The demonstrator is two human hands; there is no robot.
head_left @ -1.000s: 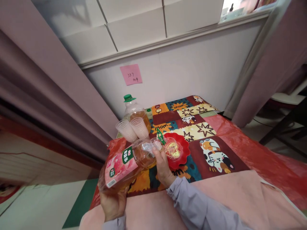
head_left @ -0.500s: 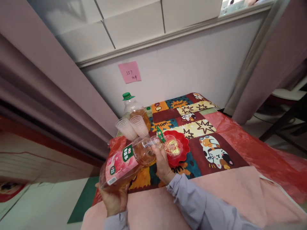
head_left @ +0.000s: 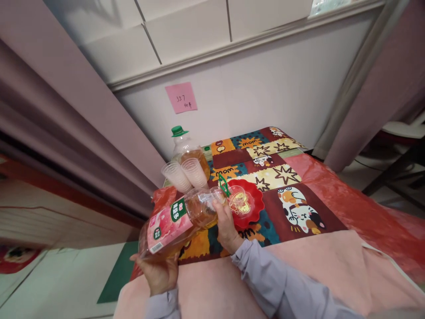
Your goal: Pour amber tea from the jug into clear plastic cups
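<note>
A large clear juice bottle (head_left: 171,224) with a pink label and amber liquid lies tilted, almost on its side, its neck toward the right. My left hand (head_left: 160,271) cups its base from below. Around the neck end my right hand (head_left: 226,226) is closed. A green carrying ring (head_left: 224,184) hangs at the neck. The bottle's mouth is over a red scalloped plate (head_left: 256,204) with a gold pattern. Something clear, seemingly a plastic cup (head_left: 237,200), sits on the plate, partly hard to make out.
Two stacks of clear plastic cups (head_left: 195,173) stand just behind the held bottle. Behind them is a second bottle (head_left: 195,155) with a green cap. Patterned mats (head_left: 318,204) and red plastic sheeting (head_left: 358,199) cover the table. A wall (head_left: 259,93) rises behind.
The view has shifted slightly. Both hands keep their hold on the bottle, which stays tilted over the plate with almost no visible movement.
</note>
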